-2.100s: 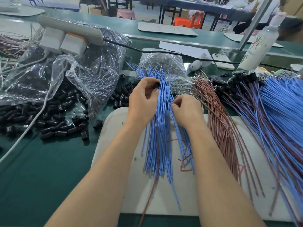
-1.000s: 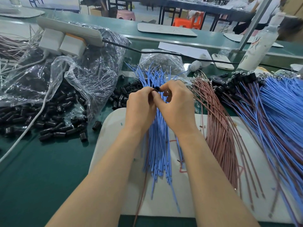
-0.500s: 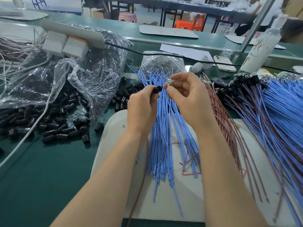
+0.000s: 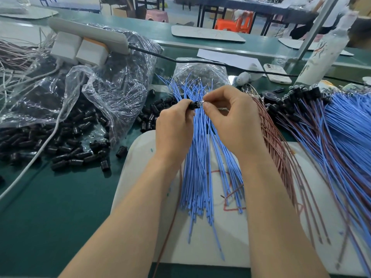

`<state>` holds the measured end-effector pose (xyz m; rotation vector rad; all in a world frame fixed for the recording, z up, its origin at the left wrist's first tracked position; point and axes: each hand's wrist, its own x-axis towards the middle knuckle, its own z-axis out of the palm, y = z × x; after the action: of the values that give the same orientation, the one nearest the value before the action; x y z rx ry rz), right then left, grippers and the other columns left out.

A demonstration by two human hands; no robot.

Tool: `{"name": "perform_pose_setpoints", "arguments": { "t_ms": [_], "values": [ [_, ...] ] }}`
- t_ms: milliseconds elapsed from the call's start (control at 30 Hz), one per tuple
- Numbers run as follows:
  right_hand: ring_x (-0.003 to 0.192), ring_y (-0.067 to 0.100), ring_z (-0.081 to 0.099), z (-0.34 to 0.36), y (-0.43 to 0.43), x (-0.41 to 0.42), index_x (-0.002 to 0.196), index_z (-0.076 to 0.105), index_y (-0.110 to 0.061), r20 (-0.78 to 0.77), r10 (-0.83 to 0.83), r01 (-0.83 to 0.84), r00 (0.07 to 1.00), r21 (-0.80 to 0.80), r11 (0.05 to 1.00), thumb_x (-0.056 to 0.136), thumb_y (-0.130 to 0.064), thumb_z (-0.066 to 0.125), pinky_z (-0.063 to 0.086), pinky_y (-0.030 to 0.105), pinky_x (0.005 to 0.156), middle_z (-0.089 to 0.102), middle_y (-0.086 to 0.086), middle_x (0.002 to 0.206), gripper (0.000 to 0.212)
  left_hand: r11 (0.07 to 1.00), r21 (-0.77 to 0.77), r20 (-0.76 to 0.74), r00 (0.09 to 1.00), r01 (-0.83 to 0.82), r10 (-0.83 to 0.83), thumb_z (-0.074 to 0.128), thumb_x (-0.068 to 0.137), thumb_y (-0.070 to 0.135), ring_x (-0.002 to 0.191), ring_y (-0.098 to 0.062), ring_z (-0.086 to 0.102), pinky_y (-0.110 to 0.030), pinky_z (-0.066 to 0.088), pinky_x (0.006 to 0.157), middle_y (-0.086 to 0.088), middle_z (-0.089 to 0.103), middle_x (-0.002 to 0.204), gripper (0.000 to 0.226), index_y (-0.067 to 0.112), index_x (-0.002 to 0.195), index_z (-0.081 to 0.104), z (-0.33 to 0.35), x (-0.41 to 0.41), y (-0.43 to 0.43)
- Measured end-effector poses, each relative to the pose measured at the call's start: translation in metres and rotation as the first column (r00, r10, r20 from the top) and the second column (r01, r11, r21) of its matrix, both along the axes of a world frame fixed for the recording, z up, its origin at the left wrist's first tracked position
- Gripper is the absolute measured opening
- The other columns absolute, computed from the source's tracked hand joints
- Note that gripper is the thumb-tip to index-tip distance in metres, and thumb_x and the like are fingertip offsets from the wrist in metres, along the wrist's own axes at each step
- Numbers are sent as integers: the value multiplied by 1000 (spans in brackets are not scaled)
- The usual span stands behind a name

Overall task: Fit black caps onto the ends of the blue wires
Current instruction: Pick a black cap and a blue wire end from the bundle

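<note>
Centre of frame, just above the middle: the left hand [image 4: 174, 127] pinches one black cap [image 4: 192, 105] between thumb and forefinger. The right hand [image 4: 233, 117] pinches the glinting metal tip of a blue wire [image 4: 199, 104] just beside the cap's open mouth. The fingers [image 4: 207, 107] of both hands are curled in narrow pinches, not spread. The other blue wires [image 4: 200, 167] fan out below the hands across the white board [image 4: 140, 157] on the desk [image 4: 60, 207].

Handling, our judgement: the cap is small, light, hard and likely slick, so we would hold it by its sides with the mouth clear. The wire is thin and limp, so we would grip close behind the tip to stop it buckling on the push. The tip probably bends easily.

Spare caps [image 4: 66, 141] lie at left, spilling from a clear bag [image 4: 104, 87].

Writing: none legible. The board carries red marker lines, and the label on the bottle [image 4: 323, 51] at upper right is unreadable.
</note>
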<state>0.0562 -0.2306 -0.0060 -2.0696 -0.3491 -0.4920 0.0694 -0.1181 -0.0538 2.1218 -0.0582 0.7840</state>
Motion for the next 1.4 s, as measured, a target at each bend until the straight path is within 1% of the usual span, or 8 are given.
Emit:
{"name": "perform_pose_setpoints", "arguments": {
  "t_ms": [267, 400, 600, 733, 933, 1067, 1267, 1400],
  "values": [
    [74, 10, 63, -5, 4, 2, 88, 71, -9, 101, -59, 68, 993, -92, 993, 86, -4, 62, 49, 16, 73, 66, -2, 81, 10, 986, 155, -41, 996, -67, 74, 43, 97, 15, 79, -33, 56, -42, 42, 68, -9, 67, 86, 23, 7, 93, 64, 3, -5, -2],
    [73, 6, 62, -8, -5, 7, 89, 72, -10, 78, -85, 91, 993, -64, 994, 85, -5, 64, 48, 12, 74, 64, -7, 77, 9, 992, 111, -85, 995, 68, -58, 50, 93, 13, 79, -27, 56, -40, 46, 74, -6, 67, 93, 21, 10, 104, 67, 4, -4, 0],
    [77, 8, 66, -16, -23, 19, 88, 73, -13, -68, -42, 41, 997, -14, 999, 84, -5, 67, 53, 22, 79, 69, -2, 81, 10, 957, -32, -104, 952, 287, -289, 60, 90, 9, 61, 2, 49, -8, 37, 62, 7, 64, 76, 19, 13, 104, 70, 4, 0, 6],
    [74, 4, 65, -20, -27, 22, 85, 71, -19, -112, 18, -19, 994, -5, 1000, 83, -5, 69, 51, 17, 75, 69, -6, 77, 14, 958, -13, -152, 946, 287, -286, 60, 90, 10, 64, -9, 50, -20, 41, 66, -1, 69, 80, 17, 15, 101, 71, 0, 3, 10],
    [69, -3, 62, -24, -31, 23, 85, 71, -20, -120, 18, -27, 993, -73, 997, 84, -7, 69, 51, 14, 69, 65, -13, 74, 14, 949, 96, -193, 941, 300, -278, 60, 90, 14, 62, -1, 48, -9, 34, 60, 6, 65, 79, 17, 17, 102, 71, 0, 3, 11],
    [69, 0, 63, -26, -31, 24, 85, 73, -17, -154, 21, -34, 988, -82, 996, 84, -8, 69, 54, 22, 71, 66, -12, 73, 10, 951, 129, -232, 941, 282, -247, 59, 91, 16, 69, -13, 49, -23, 37, 66, 7, 63, 78, 18, 20, 104, 71, -1, 3, 11],
    [67, 3, 64, -27, -32, 24, 78, 68, -25, -219, 61, -29, 974, 146, 989, 83, -3, 67, 56, 24, 72, 68, -7, 71, 22, 959, 77, -201, 946, 274, -254, 59, 91, 16, 61, 0, 46, -11, 32, 59, 7, 62, 78, 16, 19, 103, 70, 0, 3, 7],
    [70, 12, 62, -29, -45, 30, 79, 66, -21, -280, -137, 226, 950, 317, 921, 83, 0, 61, 55, 32, 75, 66, -2, 74, 22, 978, -52, -212, 955, 201, -207, 56, 94, 17, 73, -9, 57, -17, 40, 67, 6, 68, 85, 18, 19, 107, 67, 0, 3, 8]
  ]
}}
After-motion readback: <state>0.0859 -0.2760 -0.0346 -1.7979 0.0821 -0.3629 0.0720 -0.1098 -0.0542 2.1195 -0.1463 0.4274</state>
